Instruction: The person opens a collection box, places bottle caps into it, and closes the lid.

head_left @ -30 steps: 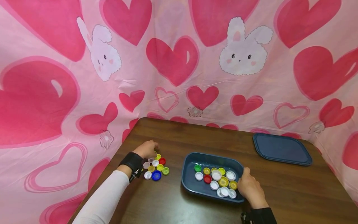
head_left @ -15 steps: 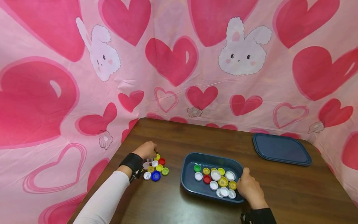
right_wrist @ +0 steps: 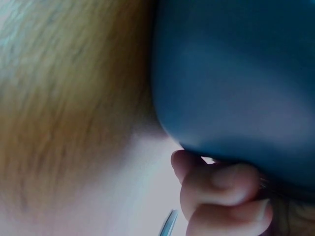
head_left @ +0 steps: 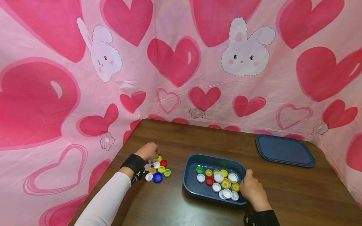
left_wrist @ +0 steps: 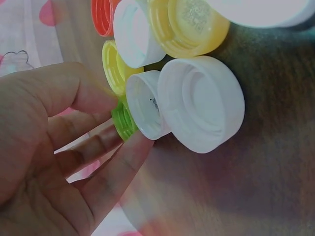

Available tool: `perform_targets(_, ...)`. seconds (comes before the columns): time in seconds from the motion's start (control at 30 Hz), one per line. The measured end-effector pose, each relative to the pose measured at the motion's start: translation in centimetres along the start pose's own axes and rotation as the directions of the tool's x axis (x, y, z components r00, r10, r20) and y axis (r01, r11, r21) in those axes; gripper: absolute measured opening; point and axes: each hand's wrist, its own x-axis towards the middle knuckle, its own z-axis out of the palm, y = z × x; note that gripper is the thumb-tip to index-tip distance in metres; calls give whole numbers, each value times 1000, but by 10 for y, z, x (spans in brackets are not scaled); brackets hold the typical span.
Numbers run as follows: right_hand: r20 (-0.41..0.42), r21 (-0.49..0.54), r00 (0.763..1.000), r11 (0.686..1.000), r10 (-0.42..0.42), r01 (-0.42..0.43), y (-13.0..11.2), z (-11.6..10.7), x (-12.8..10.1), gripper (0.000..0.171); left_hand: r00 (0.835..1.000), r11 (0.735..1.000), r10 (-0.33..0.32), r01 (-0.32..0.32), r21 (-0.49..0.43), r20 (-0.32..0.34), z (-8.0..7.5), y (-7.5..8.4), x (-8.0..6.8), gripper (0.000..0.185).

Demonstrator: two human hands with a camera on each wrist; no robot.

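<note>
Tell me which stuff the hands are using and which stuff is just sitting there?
Being used:
left hand, fingers at the loose bottle caps
right hand, holding the blue tray
caps in the tray

Just lying about:
blue lid, far right on the table
heart and bunny cloth behind

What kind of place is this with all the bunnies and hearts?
Probably a small tabletop play or sorting corner: a brown wooden table walled in by a pink heart-and-bunny cloth, with loose bottle caps beside a blue tray and its lid.
</note>
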Motion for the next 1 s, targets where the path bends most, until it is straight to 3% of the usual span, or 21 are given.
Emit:
perform_targets(0.2, -4, -9, 1000, 1000, 3, -3, 0, 0, 0, 41, 1000, 999, -24, 23, -24, -4, -3, 1, 0, 11)
perform_targets(0.57, 3, -2, 1000, 1000, 6, -6, 1, -1, 0, 39, 997, 997, 57, -55, 47, -55, -10, 13, 2, 11)
perform_targets(0.77, 7, -1, 1000, 1000, 12, -12, 1, -1, 0, 39, 978, 974, 188, -174, 146, -92, -14, 42, -1, 16)
perform_targets(1.0, 5, 8, 1000, 1000, 12, -12, 1, 0, 1, 38, 943, 932, 315, -285, 224, -107, -15, 91, -12, 19)
